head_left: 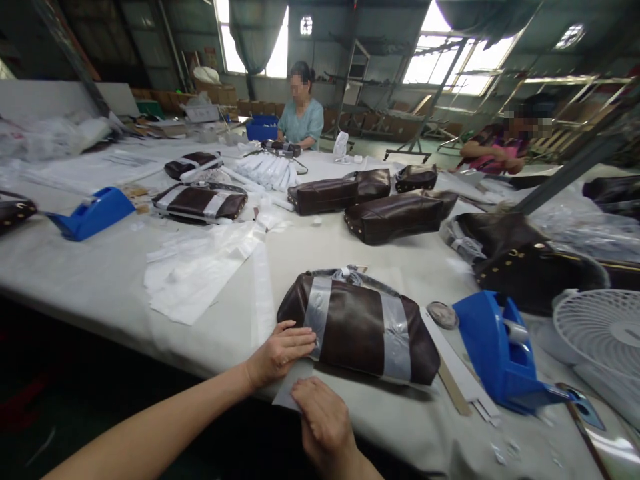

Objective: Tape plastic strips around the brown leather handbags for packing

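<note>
A dark brown leather handbag (355, 327) lies near the table's front edge, with two grey translucent wrapping strips around its body. My left hand (283, 350) rests on the bag's left wrapping strip (319, 310), fingers stretched out flat. Just below the bag's lower left corner, my right hand (323, 413) is closed on the end of a pale strip (287, 392) at the table edge. The bag's handle (350, 273) lies along its far side, partly bound with clear and white wrapping.
A blue tape dispenser (500, 360) and a white fan (605, 327) stand at right; another blue dispenser (95, 213) is at left. White sheets (200, 267) lie left of the bag. Further brown bags (395, 215) sit beyond. Two people (303, 117) work across the table.
</note>
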{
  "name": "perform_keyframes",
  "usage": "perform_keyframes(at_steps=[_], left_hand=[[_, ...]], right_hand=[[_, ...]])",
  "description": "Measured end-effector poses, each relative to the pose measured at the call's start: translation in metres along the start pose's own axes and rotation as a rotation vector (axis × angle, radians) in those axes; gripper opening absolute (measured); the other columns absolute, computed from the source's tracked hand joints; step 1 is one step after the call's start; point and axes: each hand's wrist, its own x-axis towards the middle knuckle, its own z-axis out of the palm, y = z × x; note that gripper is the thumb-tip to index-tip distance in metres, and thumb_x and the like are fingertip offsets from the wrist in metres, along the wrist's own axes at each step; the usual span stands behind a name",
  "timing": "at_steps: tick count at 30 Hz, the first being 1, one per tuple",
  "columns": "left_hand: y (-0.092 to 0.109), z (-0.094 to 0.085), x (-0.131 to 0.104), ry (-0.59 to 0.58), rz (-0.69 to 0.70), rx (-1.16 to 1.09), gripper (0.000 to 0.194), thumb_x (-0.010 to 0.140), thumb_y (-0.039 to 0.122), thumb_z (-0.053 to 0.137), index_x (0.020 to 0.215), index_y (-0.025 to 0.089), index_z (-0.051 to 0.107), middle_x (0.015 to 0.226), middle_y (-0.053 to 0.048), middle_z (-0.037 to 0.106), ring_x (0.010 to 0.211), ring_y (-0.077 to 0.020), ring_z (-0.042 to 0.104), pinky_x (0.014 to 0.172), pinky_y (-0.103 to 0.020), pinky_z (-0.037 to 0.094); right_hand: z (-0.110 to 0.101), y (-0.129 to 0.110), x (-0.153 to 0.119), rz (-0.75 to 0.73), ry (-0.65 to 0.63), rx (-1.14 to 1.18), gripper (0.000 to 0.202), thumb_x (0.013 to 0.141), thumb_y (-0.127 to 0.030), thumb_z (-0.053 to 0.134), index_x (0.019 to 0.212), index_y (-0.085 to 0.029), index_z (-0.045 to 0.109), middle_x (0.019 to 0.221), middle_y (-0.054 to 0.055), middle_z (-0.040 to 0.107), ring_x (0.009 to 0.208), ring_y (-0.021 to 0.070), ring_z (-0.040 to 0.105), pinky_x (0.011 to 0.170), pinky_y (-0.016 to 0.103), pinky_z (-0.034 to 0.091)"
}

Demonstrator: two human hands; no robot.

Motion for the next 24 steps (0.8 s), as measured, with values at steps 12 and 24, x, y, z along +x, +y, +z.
perform_keyframes(at_steps=[12, 24], left_hand=[[0.025, -0.01, 0.001, -0.077, -0.093, -0.004, 0.041, 0.092, 0.017, 0.043, 0.132, 0.022, 0.051, 0.127, -0.009, 0.063, 0.119, -0.0224, 0.055, 0.109, -0.048, 0.034], [0.047, 0.003, 0.032, 0.242, -0.548, 0.043, 0.035, 0.094, 0.022, 0.049, 0.13, 0.023, 0.047, 0.079, -0.002, 0.067, 0.077, -0.0224, 0.061, 0.076, -0.038, 0.05]], right_hand=[[-0.03, 0.04, 0.05, 0.067, -0.09, -0.006, 0.026, 0.087, -0.004, 0.045, 0.094, -0.018, 0.065, 0.077, 0.005, 0.071, 0.07, 0.0163, 0.068, 0.068, 0.027, 0.057], [-0.035, 0.08, 0.081, 0.319, -0.315, -0.186, 0.019, 0.091, -0.022, 0.058, 0.074, -0.021, 0.067, 0.07, 0.001, 0.062, 0.066, 0.0138, 0.059, 0.061, 0.023, 0.046]])
